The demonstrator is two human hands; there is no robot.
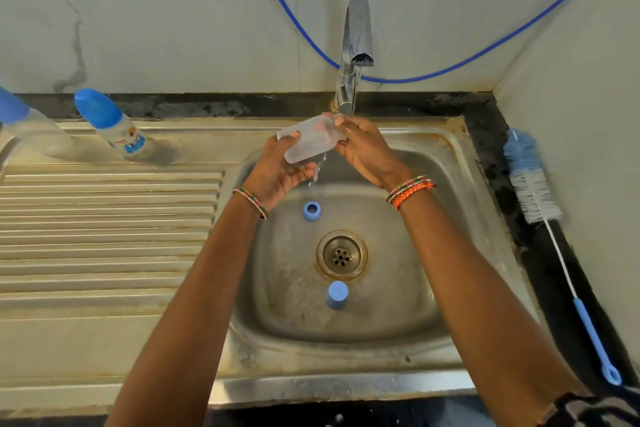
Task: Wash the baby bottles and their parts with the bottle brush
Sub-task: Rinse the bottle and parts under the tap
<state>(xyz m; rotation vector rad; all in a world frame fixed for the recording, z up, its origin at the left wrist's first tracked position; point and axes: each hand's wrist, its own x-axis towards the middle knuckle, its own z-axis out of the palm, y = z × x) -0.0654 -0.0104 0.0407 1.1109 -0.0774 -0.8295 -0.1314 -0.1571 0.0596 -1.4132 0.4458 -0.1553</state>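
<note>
Head view, looking down into a steel sink [450,163]. Under the tap [356,45], a clear baby bottle [306,142] tipped on its side, mouth toward the spout, water spilling off its lower edge into the basin. Left hand [277,173] curled round the bottle's base end, thumb on top. Right hand [363,149] wrapped about the neck end, fingertips at the rim. Both grasping the same bottle, neither slack.

Down in the basin: a blue screw ring [311,211] just behind the drain [341,255], a blue cap [337,294] just in front of it. On the drainboard [104,218] to the left, two more bottles [114,125], still capped. On the dark ledge to the right, well apart from both hands, the bottle brush [533,184], untouched (bristle head toward the wall).

Likely step: rinsing the bottle ahead of scrubbing. Best done by turning the mouth up under the stream to fill, swirling, tipping out, and keeping a firm hold on the wet plastic. Then freeing the right hand to fetch the brush.
</note>
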